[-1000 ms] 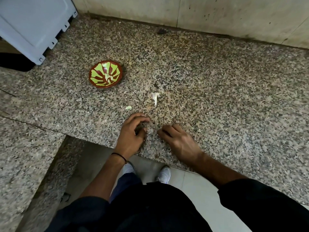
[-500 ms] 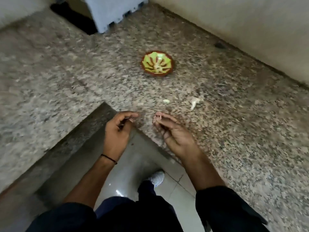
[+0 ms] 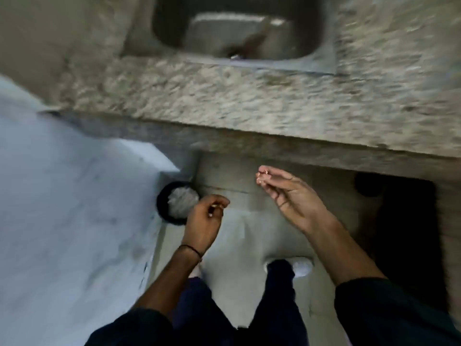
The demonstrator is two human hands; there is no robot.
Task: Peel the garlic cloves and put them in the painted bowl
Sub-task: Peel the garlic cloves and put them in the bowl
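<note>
My right hand [image 3: 291, 196] is raised in front of the counter edge and pinches small pale scraps of garlic peel [image 3: 262, 176] at its fingertips. Lower and to the left, my left hand [image 3: 203, 222] is curled, with small pale bits of garlic peel [image 3: 214, 208] held in its fingers. It hovers just right of a round black bin [image 3: 174, 202] lined with a pale bag on the floor. The painted bowl is out of view. The picture is blurred by motion.
A granite counter [image 3: 249, 103] runs across the top with a steel sink [image 3: 234, 28] set in it. A large white appliance [image 3: 69, 208] fills the left. Beneath the counter at the right is a dark opening [image 3: 404, 233]. My feet stand on the pale floor [image 3: 239, 245].
The view has swung away from the counter with the painted bowl to the sink and floor. Both hands have left the countertop and now hang over the floor, near the bin, holding peel scraps.
</note>
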